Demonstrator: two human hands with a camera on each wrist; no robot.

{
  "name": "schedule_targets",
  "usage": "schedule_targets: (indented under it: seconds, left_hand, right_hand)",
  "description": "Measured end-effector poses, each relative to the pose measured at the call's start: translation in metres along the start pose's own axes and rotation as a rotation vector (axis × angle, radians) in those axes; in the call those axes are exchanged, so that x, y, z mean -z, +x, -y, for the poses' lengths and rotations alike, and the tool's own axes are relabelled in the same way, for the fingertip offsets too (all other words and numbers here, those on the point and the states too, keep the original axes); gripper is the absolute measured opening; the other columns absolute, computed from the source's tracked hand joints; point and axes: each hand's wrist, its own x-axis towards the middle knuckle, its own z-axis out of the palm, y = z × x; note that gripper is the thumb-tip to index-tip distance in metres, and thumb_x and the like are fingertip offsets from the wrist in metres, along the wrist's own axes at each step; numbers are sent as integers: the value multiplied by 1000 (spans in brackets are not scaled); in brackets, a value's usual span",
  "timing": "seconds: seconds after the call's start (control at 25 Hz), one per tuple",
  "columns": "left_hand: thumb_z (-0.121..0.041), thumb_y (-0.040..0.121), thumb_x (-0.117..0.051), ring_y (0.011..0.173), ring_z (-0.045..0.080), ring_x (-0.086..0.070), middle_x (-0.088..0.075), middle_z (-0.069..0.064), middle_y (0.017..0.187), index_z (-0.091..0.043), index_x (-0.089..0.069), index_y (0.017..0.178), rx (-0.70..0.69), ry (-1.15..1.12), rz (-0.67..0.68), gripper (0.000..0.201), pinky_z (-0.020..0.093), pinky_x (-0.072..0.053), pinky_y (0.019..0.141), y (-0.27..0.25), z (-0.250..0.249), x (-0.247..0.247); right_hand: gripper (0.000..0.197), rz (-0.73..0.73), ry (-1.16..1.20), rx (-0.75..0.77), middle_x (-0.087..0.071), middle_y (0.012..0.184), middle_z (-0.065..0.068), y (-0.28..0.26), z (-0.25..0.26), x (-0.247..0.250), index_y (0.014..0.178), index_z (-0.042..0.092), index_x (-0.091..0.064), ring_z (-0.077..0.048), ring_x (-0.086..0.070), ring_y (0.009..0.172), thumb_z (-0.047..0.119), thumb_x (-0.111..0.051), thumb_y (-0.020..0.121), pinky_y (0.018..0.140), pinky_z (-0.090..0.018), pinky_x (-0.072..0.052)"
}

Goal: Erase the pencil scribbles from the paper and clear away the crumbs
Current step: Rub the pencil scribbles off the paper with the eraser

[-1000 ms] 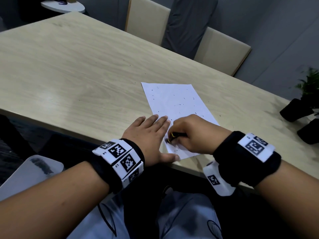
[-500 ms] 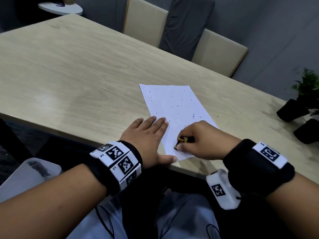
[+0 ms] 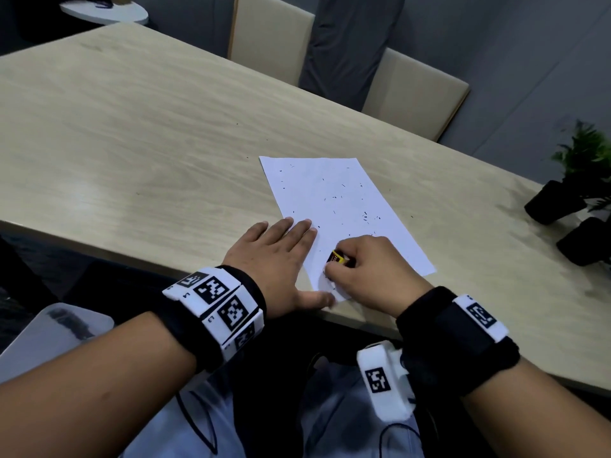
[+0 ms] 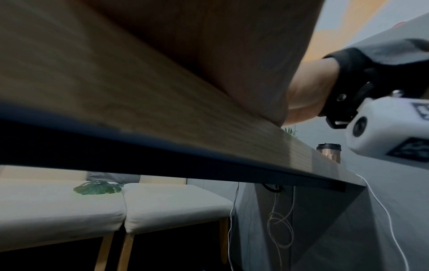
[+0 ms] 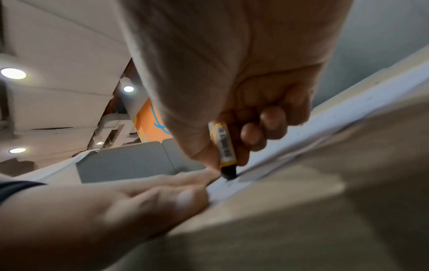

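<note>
1. Paper (image 3: 340, 206): white sheet, flat on tabletop (image 3: 132, 143), near corner at the tabletop's near edge. Long axis running from that near edge away and slightly leftward. Directly ahead of both hands.
2. Crumbs (image 3: 365, 217): dark specks scattered over most of the paper, thickest just beyond the eraser; a few off the paper on the tabletop, beyond its right edge. No pencil scribbles discernible at this resolution.
3. Eraser (image 3: 337, 258): dark block in a yellow sleeve, dark tip down on the paper's near corner, held steeply. Barcode printed on sleeve, seen from the right wrist (image 5: 224, 144); no brand or wording legible.
4. Right hand (image 3: 367, 272): over the paper's near corner, fingers and thumb curled in a pinch round the eraser. Nearer hand to the crumbs, lying further up the paper.
5. Left hand (image 3: 277, 259): at the paper's left edge, flat, fingers straight, fingertips overlapping the paper, thumb at the near corner; pinning the sheet, gripping nothing.
6. Judgement: rubbing at near corner probably in hand; sweeping of crumbs not yet begun, likely to run up the paper's long axis.
7. Potted plants (image 3: 562, 200): dark pots, well to the right of the paper.
</note>
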Motion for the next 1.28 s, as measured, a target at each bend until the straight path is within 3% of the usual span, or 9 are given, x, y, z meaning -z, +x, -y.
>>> schedule_targets:
  seconds: [0.2, 0.36, 0.52, 0.68, 0.88, 1.0, 1.2, 1.28]
  left_hand:
    - [-87, 77, -22, 149, 12, 15, 18, -11, 162, -25, 12, 155, -5, -15, 3, 105, 39, 6, 121, -1, 1, 0]
    - [-88, 75, -19, 149, 11, 14, 17, -11, 162, -24, 11, 156, -1, -8, -13, 107, 38, 6, 121, 0, 0, -1]
    - [-87, 78, -23, 149, 11, 15, 18, -11, 162, -25, 11, 155, -3, -16, 0, 105, 39, 6, 121, -1, 0, 0]
    - [-88, 76, -20, 149, 12, 14, 17, -10, 162, -24, 11, 156, -1, -11, -9, 106, 39, 6, 121, 0, 0, 0]
    - [-87, 78, -22, 149, 12, 15, 18, -10, 162, -24, 12, 155, -4, -2, -1, 105, 39, 6, 121, -1, 1, 0]
    - [-88, 76, -21, 149, 11, 15, 18, -10, 162, -24, 11, 155, -1, -8, -8, 106, 39, 5, 121, 0, -1, 0]
    - [-87, 77, -21, 149, 12, 15, 18, -10, 162, -24, 12, 155, -5, 3, 5, 106, 39, 6, 121, 1, 0, -1]
    - [-88, 75, -19, 149, 12, 15, 17, -10, 162, -24, 11, 155, -5, 1, -8, 107, 39, 5, 121, 1, 0, -2]
  right_hand:
    - [30, -77, 10, -150, -41, 57, -1, -2, -18, 15, 63, 3, -44, -16, -35, 54, 21, -61, 80, 52, -30, -27]
    - [32, -36, 27, 12, -42, 53, -1, -10, 2, -5, 57, 13, -39, -16, -37, 53, 20, -60, 79, 52, -32, -28]
    - [35, -78, 26, -115, -41, 53, 3, -7, -14, 9, 56, 15, -38, -15, -37, 53, 22, -59, 82, 52, -31, -28]
    - [29, 27, 22, 75, -43, 57, -2, -11, -2, -2, 63, 5, -42, -15, -37, 55, 19, -58, 83, 54, -33, -30]
    - [32, 11, -2, -10, -40, 56, 4, -3, -19, 15, 60, 14, -38, -14, -34, 55, 21, -57, 85, 54, -32, -28]
    - [28, 71, -37, 121, -47, 59, -3, -10, -6, 2, 62, 10, -42, -16, -41, 57, 20, -56, 85, 56, -36, -35]
    - [33, 34, -28, 45, -42, 57, 3, -8, -18, 12, 61, 13, -37, -14, -37, 56, 23, -55, 87, 55, -34, -31]
    - [30, 73, -55, 115, -46, 61, 0, -12, -10, 6, 62, 14, -39, -19, -43, 60, 23, -54, 87, 58, -37, -36]
